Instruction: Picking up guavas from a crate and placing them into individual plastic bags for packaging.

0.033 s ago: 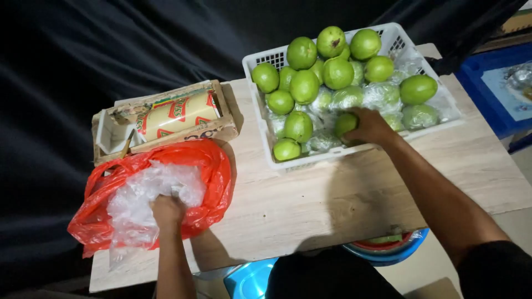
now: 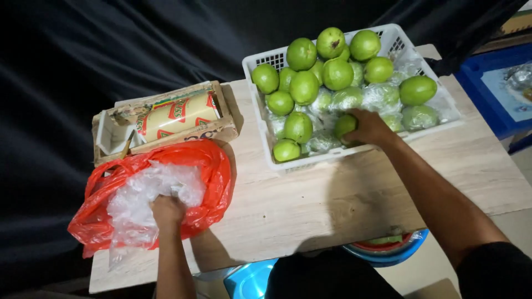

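A white plastic basket (image 2: 256,105) at the table's far right holds several green round fruits, some wrapped in clear plastic. My right hand (image 2: 370,128) reaches into the basket's near side and closes on one bare green fruit (image 2: 343,125). At the near left lies an open red plastic bag (image 2: 217,171) stuffed with crumpled clear plastic bags (image 2: 138,194). My left hand (image 2: 166,212) is inside the red bag, its fingers closed on the clear plastic.
A torn cardboard box (image 2: 166,119) with a yellow and red pack lies behind the red bag. The light wooden table (image 2: 310,205) is backed by black cloth (image 2: 111,44). A blue crate (image 2: 499,88) stands right; a blue basin (image 2: 388,252) sits below the front edge.
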